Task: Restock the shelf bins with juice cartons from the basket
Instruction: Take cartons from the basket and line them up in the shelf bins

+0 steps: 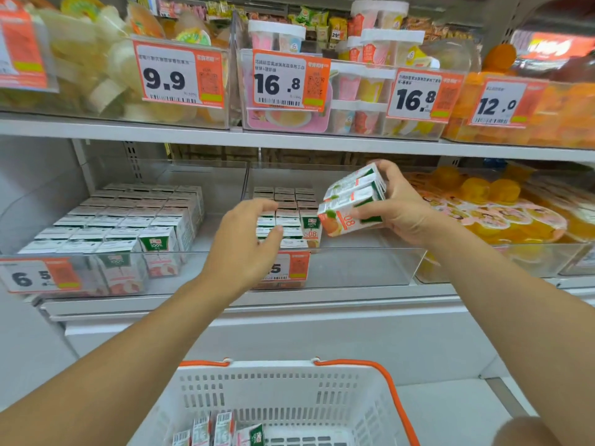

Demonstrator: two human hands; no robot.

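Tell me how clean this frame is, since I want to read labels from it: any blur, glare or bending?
Head view: lighting even, no hard shadows; shelf edges bow from the wide-angle lens; the orange-and-white price tags read sharply at centre but smear toward the left edge; the white juice cartons in the right hand are slightly soft; clear plastic bin fronts show faint sheen.

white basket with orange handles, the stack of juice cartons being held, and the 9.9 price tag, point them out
white plastic basket with orange handles (283, 386): head view, far slotted wall
held stack of juice cartons (352, 201): head view, side face
orange and white 9.9 price tag (178, 77): head view, middle
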